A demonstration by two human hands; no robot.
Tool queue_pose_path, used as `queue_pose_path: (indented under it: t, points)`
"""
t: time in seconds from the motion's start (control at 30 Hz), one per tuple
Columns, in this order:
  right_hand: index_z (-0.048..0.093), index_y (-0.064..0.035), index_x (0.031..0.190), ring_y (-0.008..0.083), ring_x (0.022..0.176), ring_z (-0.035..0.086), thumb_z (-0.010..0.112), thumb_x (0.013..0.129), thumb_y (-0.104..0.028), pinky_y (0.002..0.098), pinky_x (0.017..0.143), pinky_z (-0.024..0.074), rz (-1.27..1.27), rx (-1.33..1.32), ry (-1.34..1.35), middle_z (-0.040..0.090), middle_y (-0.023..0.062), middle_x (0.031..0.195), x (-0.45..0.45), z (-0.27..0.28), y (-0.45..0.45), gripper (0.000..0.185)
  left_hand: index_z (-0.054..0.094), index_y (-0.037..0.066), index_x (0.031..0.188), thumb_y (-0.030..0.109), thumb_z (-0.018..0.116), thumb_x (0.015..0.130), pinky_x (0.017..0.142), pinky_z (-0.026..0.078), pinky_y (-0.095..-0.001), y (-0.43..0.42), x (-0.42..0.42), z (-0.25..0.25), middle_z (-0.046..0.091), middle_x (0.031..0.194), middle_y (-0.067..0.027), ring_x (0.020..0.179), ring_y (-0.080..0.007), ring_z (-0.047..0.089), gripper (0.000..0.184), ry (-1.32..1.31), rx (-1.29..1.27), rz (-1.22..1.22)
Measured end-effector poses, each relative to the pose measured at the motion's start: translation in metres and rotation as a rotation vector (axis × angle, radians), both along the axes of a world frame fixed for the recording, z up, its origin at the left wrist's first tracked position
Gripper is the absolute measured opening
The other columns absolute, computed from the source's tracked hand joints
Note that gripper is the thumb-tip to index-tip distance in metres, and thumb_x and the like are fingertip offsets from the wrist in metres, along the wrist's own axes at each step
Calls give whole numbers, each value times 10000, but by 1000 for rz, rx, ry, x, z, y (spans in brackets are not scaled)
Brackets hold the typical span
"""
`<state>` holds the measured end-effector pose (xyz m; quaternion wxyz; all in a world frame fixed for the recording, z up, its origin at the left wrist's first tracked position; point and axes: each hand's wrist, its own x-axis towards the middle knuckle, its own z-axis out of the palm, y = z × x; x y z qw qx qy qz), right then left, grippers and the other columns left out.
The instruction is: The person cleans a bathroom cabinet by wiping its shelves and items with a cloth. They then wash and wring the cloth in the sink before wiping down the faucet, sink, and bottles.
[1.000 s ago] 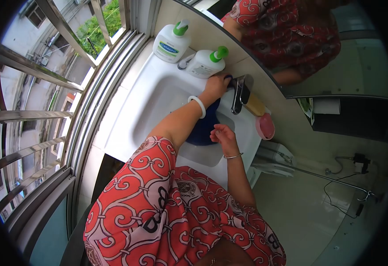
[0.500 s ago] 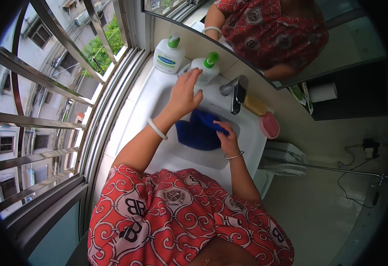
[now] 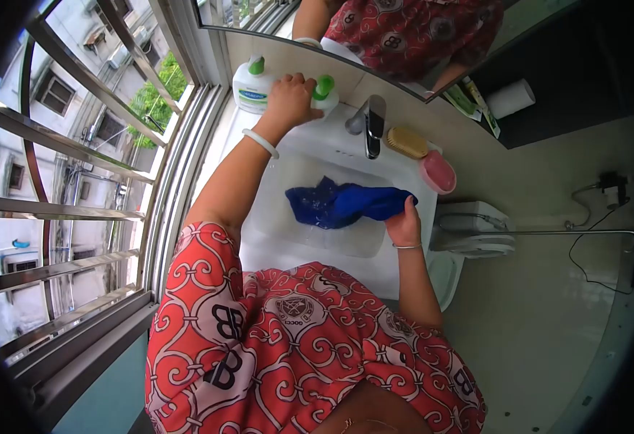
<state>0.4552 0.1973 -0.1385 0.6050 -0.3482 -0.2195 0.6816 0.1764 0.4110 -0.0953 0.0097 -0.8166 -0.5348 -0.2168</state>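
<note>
My left hand (image 3: 292,100) is between two white pump bottles at the sink's back left, the labelled bottle (image 3: 250,90) and the green-topped bottle (image 3: 323,88). Its fingers are curled down, and what they hold, if anything, is hidden. A wet blue cloth (image 3: 331,206) hangs across the basin of the white sink (image 3: 273,249), its left part lying in the water. At the basin's right side, my right hand (image 3: 404,223) grips the other end, thumb on top. The chrome faucet (image 3: 373,126) stands behind the cloth.
A yellow brush (image 3: 407,142) and a pink soap dish (image 3: 438,172) sit at the sink's back right corner. A mirror (image 3: 404,43) overhangs the back. Window bars (image 3: 78,152) line the left. A shelf holds a white roll (image 3: 511,99).
My left hand has let go of the cloth near the faucet and moved to the bottles. My right hand, first beside the cloth, now holds its end and has drawn it rightward.
</note>
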Motion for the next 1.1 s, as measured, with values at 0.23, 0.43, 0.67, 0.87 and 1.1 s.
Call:
queue_pose_path:
  t: [0.23,0.43,0.67,0.87,1.1]
  points:
    - [502,34,1173,233,1038,551,511,924,-229,386,904,433,32,6,-170,578,129,1118,-3,-13,-10,362,578,71,1086,388,760,591,787,464,-421,-18,-12,-5,568,995,-157,883,-340,573,615,-172,-20,-87]
    - [347,57,1317,277,1169,476,541,861,-142,406,986,380,108,76,-78,474,173,1282,-22,23,-7,535,577,74,1049,344,753,591,779,470,-423,-59,-50,46,557,930,-150,894,-352,564,560,-473,-27,-115]
    - [390,11,1272,223,1042,562,621,804,-98,359,925,437,466,333,60,566,116,1105,-88,78,20,533,562,84,1040,320,742,613,730,489,-399,-132,-125,46,625,873,-156,837,-343,610,520,-448,-217,112]
    - [575,9,970,155,771,613,640,824,-19,292,684,505,586,415,-366,621,73,893,-198,67,47,163,563,78,1086,296,750,608,752,494,-397,-170,-149,22,614,968,-145,878,-335,604,557,-370,-263,180]
    - [580,-63,1077,318,902,610,741,709,-309,376,799,478,352,966,-1229,633,158,977,-256,25,102,471,497,88,1193,371,707,685,744,485,-418,-173,-159,-20,606,980,-149,887,-350,598,618,-334,-237,116]
